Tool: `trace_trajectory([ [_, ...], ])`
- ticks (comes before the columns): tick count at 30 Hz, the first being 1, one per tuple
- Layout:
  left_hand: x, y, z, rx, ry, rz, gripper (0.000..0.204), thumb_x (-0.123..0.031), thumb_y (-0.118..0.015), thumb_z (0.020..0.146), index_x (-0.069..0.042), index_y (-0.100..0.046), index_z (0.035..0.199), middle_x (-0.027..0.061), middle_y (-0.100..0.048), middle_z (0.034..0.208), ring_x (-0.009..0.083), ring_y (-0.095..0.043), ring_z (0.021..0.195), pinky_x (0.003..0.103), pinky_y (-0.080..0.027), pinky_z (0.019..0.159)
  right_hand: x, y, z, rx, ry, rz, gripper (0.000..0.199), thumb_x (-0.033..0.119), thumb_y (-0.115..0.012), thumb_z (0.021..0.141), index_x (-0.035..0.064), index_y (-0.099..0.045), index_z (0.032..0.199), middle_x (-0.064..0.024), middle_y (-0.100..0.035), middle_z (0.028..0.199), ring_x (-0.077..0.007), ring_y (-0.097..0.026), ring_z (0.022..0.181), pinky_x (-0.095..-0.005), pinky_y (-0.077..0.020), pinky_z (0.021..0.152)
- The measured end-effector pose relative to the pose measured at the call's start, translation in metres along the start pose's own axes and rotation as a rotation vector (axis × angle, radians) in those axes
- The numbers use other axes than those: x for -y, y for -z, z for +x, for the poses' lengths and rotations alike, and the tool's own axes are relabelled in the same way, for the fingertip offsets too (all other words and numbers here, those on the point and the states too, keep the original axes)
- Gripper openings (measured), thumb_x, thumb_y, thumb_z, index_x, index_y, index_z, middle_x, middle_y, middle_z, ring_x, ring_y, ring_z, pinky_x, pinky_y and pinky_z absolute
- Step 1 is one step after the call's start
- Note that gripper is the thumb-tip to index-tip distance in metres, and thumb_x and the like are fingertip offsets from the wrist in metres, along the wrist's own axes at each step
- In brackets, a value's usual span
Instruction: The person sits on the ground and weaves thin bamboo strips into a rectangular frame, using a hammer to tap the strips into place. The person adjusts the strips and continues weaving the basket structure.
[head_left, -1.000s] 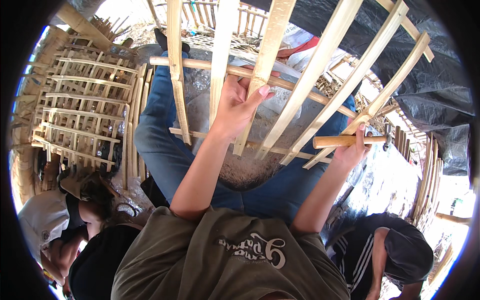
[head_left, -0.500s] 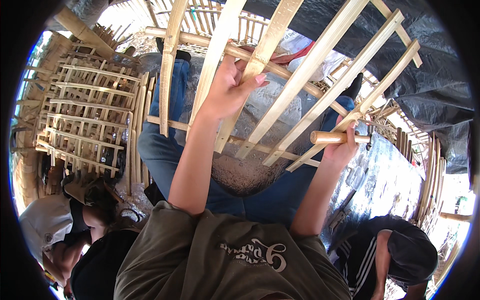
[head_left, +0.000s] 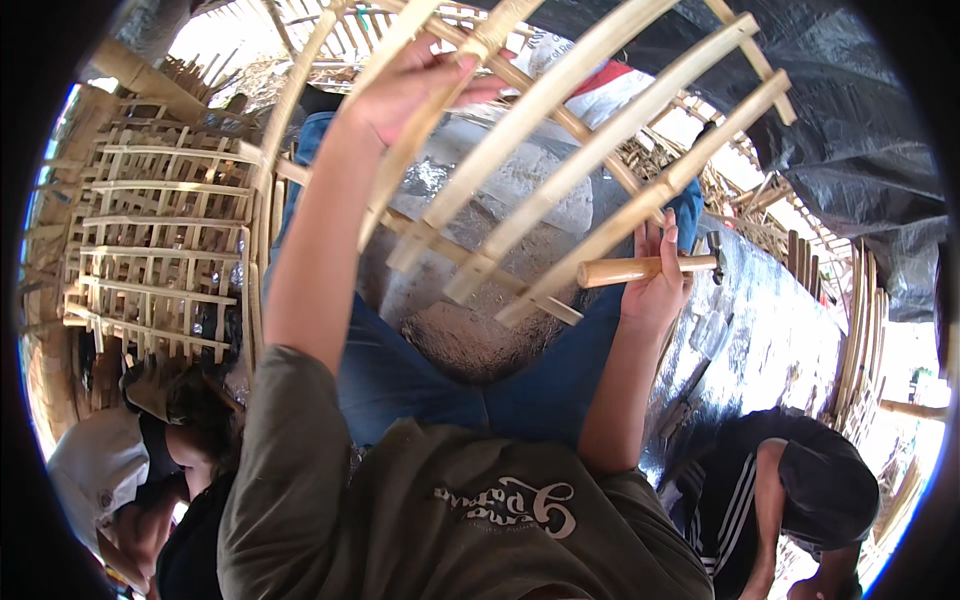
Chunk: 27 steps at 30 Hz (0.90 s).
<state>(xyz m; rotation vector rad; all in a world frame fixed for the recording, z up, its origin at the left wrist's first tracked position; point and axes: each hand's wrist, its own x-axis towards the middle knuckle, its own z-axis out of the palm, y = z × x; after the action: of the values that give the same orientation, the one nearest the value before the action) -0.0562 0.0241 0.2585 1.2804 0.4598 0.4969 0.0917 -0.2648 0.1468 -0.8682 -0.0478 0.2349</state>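
A frame of split bamboo slats [head_left: 555, 105], nailed across rods, slants in front of me above my knees. My left hand [head_left: 405, 90] is at its upper left, fingers closed around a slat by the upper rod. Low on the right, my right hand [head_left: 655, 285] holds a hammer [head_left: 630, 270] across the palm. Its wooden handle points left and its dark head points right. The fingertips of that hand reach up beside the frame's right-hand slat; whether they touch it I cannot tell.
Stacked bamboo lattice panels [head_left: 165, 240] stand at the left. A dark plastic sheet [head_left: 840, 130] hangs at the upper right. Silvery sheeting [head_left: 760, 340] covers the ground on the right, with a dark tool lying on it. Two people crouch nearby, at the lower left [head_left: 110, 460] and lower right [head_left: 800, 490].
The bamboo frame has shifted left and tilted. My left hand has moved up and to the left with it. My right hand has gone slightly left, still with the hammer.
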Motion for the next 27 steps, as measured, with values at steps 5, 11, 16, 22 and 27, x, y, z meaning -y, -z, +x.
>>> trace_trajectory([
  [5, 0.016, 0.073, 0.08, 0.216, 0.056, 0.179, 0.062, -0.015, -0.06, 0.1, -0.002, -0.029, 0.152, 0.0188, -0.056, 0.14, 0.0282, -0.06, 0.126, 0.035, -0.048, 0.113, 0.009, 0.054, 0.001, -0.065, 0.199, -0.284, 0.03, 0.002, -0.06, 0.098, -0.0061, -0.036, 0.114, -0.0265, -0.053, 0.129, -0.0388, -0.06, 0.122, -0.0493, -0.0583, 0.1],
  [11, 0.062, 0.108, 0.137, 0.421, 0.231, 0.47, 0.051, -0.027, -0.061, 0.101, -0.011, -0.043, 0.146, 0.0086, -0.061, 0.137, 0.02, -0.063, 0.122, 0.024, -0.055, 0.098, 0.018, 0.056, 0.002, -0.161, 0.384, -0.518, 0.032, 0.001, -0.061, 0.097, -0.004, -0.032, 0.11, -0.0238, -0.055, 0.121, -0.0378, -0.06, 0.12, -0.0479, -0.0592, 0.099],
  [16, 0.116, 0.115, 0.185, 0.6, 0.391, 0.46, 0.048, -0.028, -0.059, 0.102, -0.012, -0.044, 0.145, 0.0079, -0.062, 0.135, 0.0216, -0.064, 0.122, 0.022, -0.058, 0.088, -0.01, 0.059, 0.026, 0.086, 0.336, -0.664, 0.032, 0.0, -0.064, 0.095, -0.0007, -0.036, 0.11, -0.0199, -0.059, 0.115, -0.0359, -0.06, 0.121, -0.0466, -0.056, 0.098],
  [22, 0.148, 0.088, 0.23, 0.762, 0.456, 0.489, 0.06, -0.029, -0.064, 0.098, -0.013, -0.038, 0.15, 0.0091, -0.061, 0.137, 0.026, -0.064, 0.121, 0.023, -0.058, 0.088, -0.035, 0.055, 0.055, 0.466, 0.228, -0.881, 0.027, -0.002, -0.071, 0.087, 0.0031, -0.048, 0.1, -0.0099, -0.064, 0.094, -0.0209, -0.066, 0.103, -0.0364, -0.0529, 0.084],
  [27, 0.183, 0.085, 0.269, 0.811, 0.499, 0.398, 0.063, -0.021, -0.065, 0.097, -0.01, -0.034, 0.151, 0.0174, -0.055, 0.143, 0.0284, -0.065, 0.12, 0.026, -0.06, 0.093, -0.043, 0.011, 0.056, 0.54, 0.122, -1.248, 0.019, 0.004, -0.072, 0.086, 0.0006, -0.057, 0.098, -0.0149, -0.065, 0.088, -0.0339, -0.065, 0.082, -0.0404, -0.0506, 0.074],
])
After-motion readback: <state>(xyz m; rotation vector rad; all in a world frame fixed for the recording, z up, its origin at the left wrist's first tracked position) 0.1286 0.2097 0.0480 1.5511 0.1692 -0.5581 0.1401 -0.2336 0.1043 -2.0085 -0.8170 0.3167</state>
